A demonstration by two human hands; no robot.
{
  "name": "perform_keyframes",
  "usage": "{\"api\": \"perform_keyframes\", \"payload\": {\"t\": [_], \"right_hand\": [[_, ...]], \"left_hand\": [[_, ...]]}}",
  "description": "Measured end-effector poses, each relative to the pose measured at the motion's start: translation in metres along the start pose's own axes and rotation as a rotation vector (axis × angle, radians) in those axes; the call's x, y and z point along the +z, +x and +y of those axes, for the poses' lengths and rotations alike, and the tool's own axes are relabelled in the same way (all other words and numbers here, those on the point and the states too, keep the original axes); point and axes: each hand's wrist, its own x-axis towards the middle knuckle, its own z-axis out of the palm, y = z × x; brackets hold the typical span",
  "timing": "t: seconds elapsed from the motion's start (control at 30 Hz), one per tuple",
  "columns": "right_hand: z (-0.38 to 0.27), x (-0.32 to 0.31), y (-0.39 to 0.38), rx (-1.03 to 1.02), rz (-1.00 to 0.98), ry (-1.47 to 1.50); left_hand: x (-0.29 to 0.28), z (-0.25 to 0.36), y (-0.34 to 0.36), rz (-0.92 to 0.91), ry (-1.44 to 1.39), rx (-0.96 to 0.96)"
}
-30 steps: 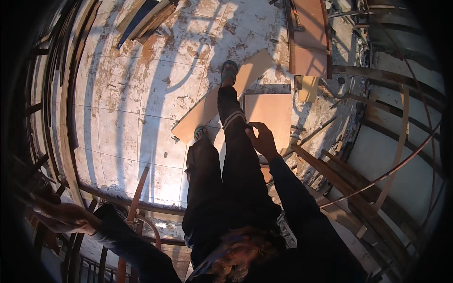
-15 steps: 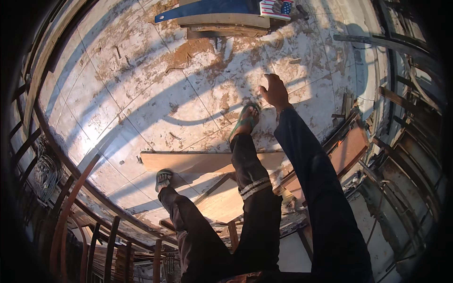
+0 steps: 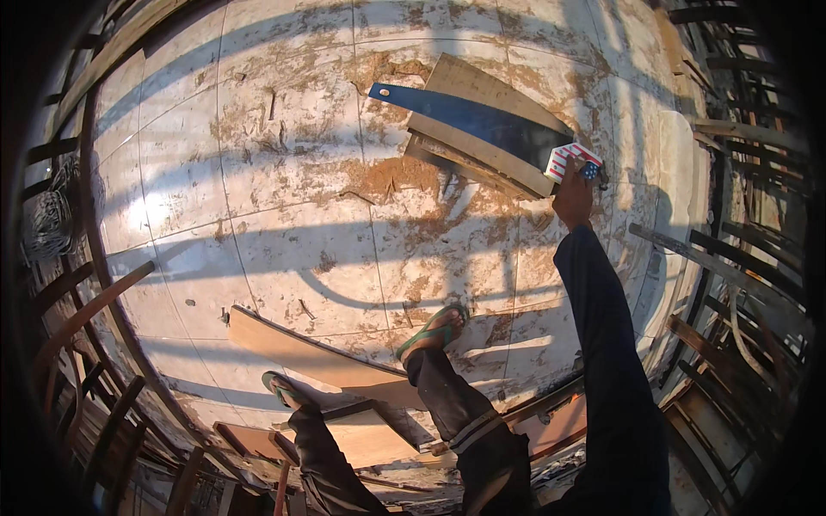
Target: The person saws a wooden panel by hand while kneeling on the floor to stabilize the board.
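Observation:
A handsaw (image 3: 482, 119) with a dark blue blade and a red, white and blue handle lies across a short stack of wooden boards (image 3: 454, 72) on the floor. Its toothed blade points to the far left, and the handle is at the right end. My right hand (image 3: 574, 201) reaches out to that handle, with its fingers closed around it; the handle partly hides the fingertips. My left hand is out of view.
Sawdust (image 3: 396, 178) and wood scraps litter the tiled floor (image 3: 301, 193). A long plank (image 3: 301, 348) lies by my sandalled feet. Dark wooden pieces (image 3: 740, 249) crowd the right side, and a coil of wire (image 3: 50, 224) sits at the far left.
My right hand has gone from empty above the floor to the saw's handle and closed on it. The view has shifted, so the saw and boards now appear lower and more fully in sight.

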Motion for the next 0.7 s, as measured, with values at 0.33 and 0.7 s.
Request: {"api": "perform_keyframes", "payload": {"t": [0.33, 0.7], "right_hand": [[-0.098, -0.046, -0.146, 0.178, 0.059, 0.25], [-0.33, -0.105, -0.398, 0.159, 0.112, 0.62]], "left_hand": [[-0.276, 0.121, 0.063, 0.278, -0.217, 0.261], [-0.686, 0.385, 0.055, 1.177, -0.645, 1.087]]}}
